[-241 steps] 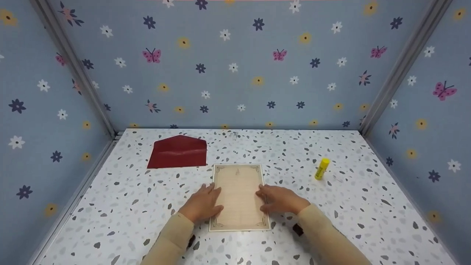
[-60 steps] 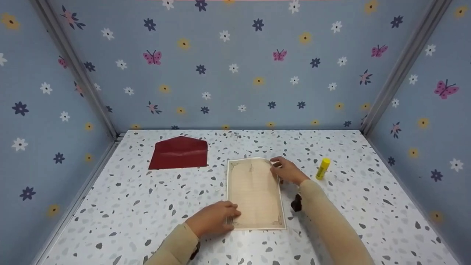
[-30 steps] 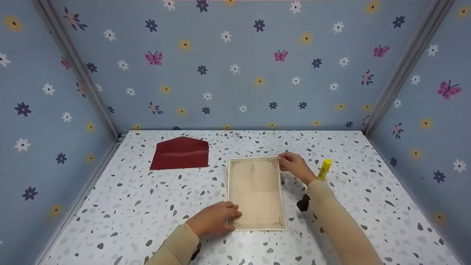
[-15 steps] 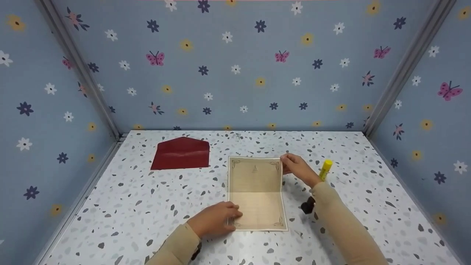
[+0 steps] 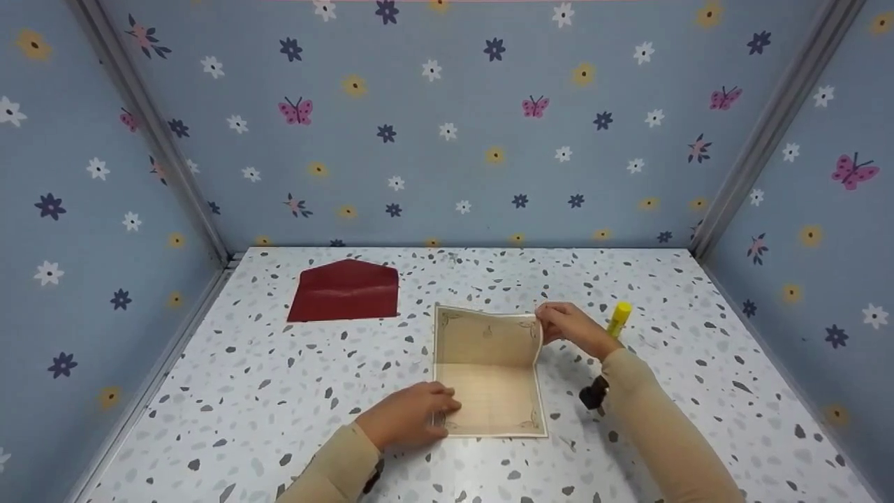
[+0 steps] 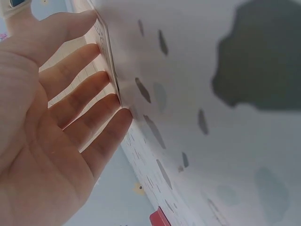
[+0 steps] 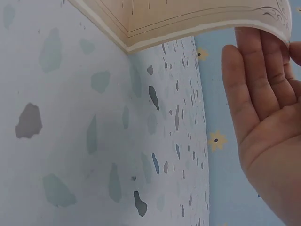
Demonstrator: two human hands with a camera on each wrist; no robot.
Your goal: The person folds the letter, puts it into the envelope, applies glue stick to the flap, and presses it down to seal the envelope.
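Note:
A beige sheet of letter paper [image 5: 489, 391] with ornate corners lies on the speckled table, its far half lifted and bent up along a crease across the middle. My right hand [image 5: 574, 330] pinches its far right corner between thumb and fingers; the right wrist view shows that raised paper [image 7: 188, 19] over the fingers. At the near left corner my left hand [image 5: 408, 416] rests on the paper, fingertips on its edge. In the left wrist view the left hand's fingers [image 6: 80, 101] are fairly straight and touch the paper's edge.
A red envelope [image 5: 346, 292] with its flap up lies at the back left of the table [image 5: 230, 391]. Beyond the right hand stands a yellow glue stick [image 5: 620, 318], partly hidden by that hand. Flower-patterned walls [image 5: 447, 175] enclose the back and sides.
The paper was flat, then shifted to the right. My right hand moved to its far right corner and raised it, bending the far half up and toward me. The left hand stayed at the near left corner lately.

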